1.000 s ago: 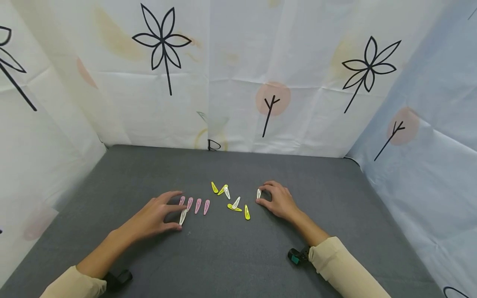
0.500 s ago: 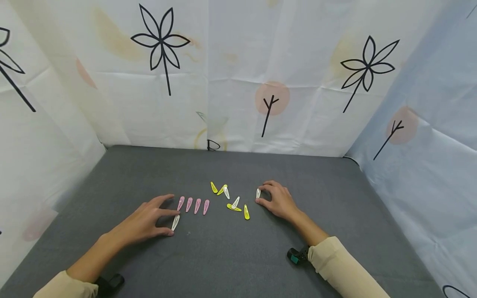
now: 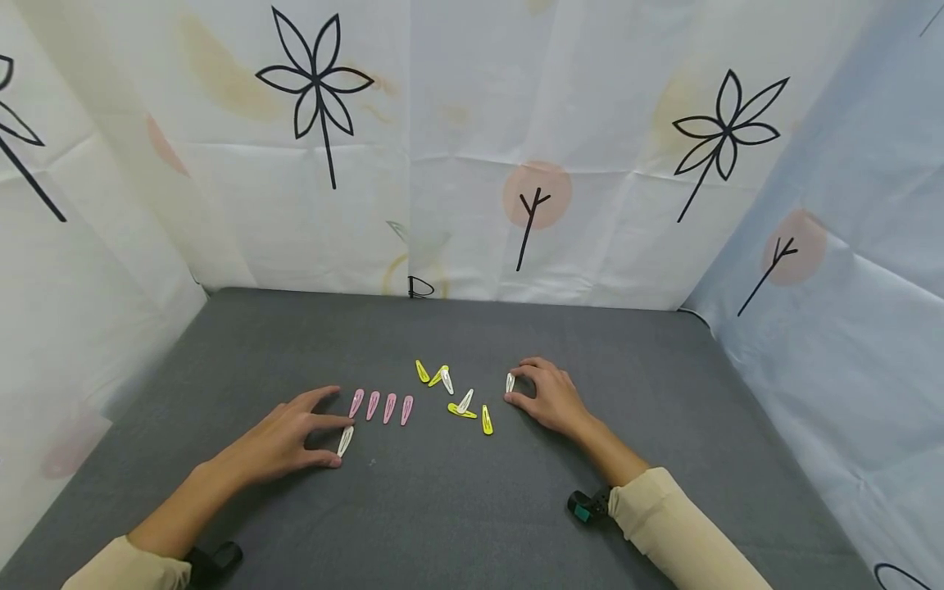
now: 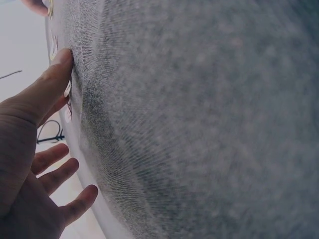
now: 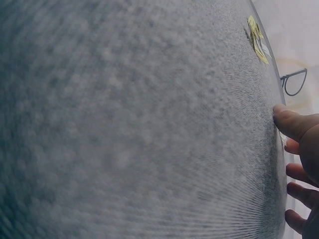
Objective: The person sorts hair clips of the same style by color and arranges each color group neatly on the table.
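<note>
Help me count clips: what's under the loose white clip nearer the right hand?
A yellow clip shows beneath the white clip, its ends sticking out on either side; the stretch directly covered cannot be seen.

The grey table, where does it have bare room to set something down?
Bare: between the black wrist devices, behind the yellow clips up to the back curtain, and right of the right hand. Crowded: the middle, where white clips overlap yellow ones, and the row of pink clips near the left hand.
</note>
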Available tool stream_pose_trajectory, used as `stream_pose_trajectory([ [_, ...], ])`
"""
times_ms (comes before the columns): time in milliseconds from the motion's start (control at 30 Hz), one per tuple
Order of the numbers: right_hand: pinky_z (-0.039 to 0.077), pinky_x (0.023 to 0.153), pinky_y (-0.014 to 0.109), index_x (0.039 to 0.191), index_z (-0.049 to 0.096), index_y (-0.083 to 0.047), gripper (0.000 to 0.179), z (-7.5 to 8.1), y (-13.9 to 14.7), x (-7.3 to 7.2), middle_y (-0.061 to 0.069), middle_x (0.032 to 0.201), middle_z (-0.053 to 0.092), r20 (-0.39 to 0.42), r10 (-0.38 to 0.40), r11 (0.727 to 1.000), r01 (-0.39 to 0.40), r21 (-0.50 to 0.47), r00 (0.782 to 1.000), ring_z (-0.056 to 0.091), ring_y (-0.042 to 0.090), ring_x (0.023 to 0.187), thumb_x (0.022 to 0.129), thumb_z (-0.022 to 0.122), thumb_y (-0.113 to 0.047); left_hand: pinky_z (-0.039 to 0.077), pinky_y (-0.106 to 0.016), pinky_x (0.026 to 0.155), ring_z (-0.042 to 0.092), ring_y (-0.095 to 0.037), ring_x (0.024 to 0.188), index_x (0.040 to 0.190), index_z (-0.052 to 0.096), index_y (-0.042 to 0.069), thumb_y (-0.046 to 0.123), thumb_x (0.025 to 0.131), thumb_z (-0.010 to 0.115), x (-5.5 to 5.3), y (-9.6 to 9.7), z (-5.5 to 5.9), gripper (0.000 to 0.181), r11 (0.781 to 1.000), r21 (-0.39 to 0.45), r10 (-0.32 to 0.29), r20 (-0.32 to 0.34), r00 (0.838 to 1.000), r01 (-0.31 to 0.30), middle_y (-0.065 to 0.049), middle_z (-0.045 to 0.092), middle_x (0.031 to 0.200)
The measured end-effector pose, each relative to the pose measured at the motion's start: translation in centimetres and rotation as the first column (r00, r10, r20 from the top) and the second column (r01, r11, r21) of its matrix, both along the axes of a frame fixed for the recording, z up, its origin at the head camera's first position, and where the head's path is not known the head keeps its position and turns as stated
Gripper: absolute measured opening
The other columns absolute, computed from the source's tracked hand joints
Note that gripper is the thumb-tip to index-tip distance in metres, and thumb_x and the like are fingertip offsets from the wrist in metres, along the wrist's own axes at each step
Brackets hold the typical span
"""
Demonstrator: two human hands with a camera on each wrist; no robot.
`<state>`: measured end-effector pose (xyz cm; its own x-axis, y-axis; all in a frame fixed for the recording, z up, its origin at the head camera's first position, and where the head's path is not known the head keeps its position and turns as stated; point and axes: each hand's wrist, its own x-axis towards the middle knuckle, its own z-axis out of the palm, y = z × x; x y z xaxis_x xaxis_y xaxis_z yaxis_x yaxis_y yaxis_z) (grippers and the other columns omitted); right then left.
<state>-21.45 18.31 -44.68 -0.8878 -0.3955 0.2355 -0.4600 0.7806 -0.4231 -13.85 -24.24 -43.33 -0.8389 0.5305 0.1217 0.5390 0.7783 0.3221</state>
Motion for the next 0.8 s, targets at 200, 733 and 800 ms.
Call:
stream_pose_trajectory([
  [200, 0.037, 0.1, 0.06, 0.123, 0.069, -0.005, 0.045, -0.1, 0.1, -0.1, 0.017, 0.132, 0.059, 0.02, -0.014, 1.0, 0.014, 0.019, 1.0, 0.053, 0.036, 0.125, 0.087, 0.077, -0.032, 0.043, -0.064, 0.09, 0.049, -0.042, 0.128, 0.124, 0.072, 0.019, 0.055, 0.078, 0.077, 0.0, 0.0, 0.1, 0.058, 1.0, -0.004, -0.004, -0.004, 1.0, 0.004, -0.022, 0.05, 0.143],
  [733, 0.037, 0.099, 0.061, 0.122, 0.069, -0.005, 0.045, -0.1, 0.0, 0.0, 0.017, 0.13, 0.06, 0.0, -0.01, 1.0, 0.01, 0.006, 1.0, 0.054, 0.036, 0.124, 0.086, 0.078, -0.031, 0.044, -0.06, 0.093, 0.053, -0.035, 0.126, 0.119, 0.075, 0.015, 0.04, 0.077, 0.085, -1.3, 2.9, 0.8, 0.049, 0.998, 0.031, -0.055, -0.124, 0.991, 0.059, -0.017, 0.053, 0.141],
  [800, 0.037, 0.1, 0.061, 0.122, 0.069, -0.005, 0.045, -0.1, 0.0, 0.0, 0.017, 0.131, 0.06, 0.001, -0.011, 1.0, 0.011, 0.007, 1.0, 0.054, 0.036, 0.124, 0.086, 0.078, -0.031, 0.045, -0.06, 0.094, 0.053, -0.036, 0.125, 0.12, 0.074, 0.014, 0.039, 0.078, 0.084, -1.8, 3.8, 1.0, 0.05, 0.997, 0.021, -0.069, -0.13, 0.989, 0.072, -0.018, 0.053, 0.141],
])
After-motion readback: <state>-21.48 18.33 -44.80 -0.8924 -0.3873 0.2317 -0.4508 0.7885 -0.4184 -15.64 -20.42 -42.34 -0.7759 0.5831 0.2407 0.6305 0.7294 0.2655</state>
